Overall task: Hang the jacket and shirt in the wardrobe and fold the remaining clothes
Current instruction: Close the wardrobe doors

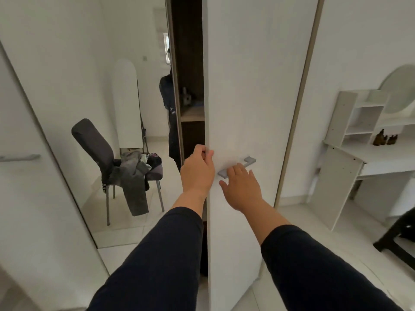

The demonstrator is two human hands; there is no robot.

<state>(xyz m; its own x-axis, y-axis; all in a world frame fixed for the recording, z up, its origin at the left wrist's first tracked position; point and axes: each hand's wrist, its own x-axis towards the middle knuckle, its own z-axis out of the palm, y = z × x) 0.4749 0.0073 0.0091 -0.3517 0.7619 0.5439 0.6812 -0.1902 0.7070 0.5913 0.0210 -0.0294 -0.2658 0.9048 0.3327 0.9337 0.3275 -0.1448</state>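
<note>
While the left hand (197, 169) curls its fingers round the free edge of the white wardrobe door (251, 86), thumb on the front face, the right hand (241, 187) lies flat and spread against that same door, fingertips touching the grey handle (238, 167) without clasping it. Between this door and the mirrored door (89, 86) a narrow gap shows the dark wardrobe interior (189, 63). Reflected in the mirror, the clothes (134, 173) lie heaped on a dark chair (94, 142), one grey piece hanging off the seat
</note>
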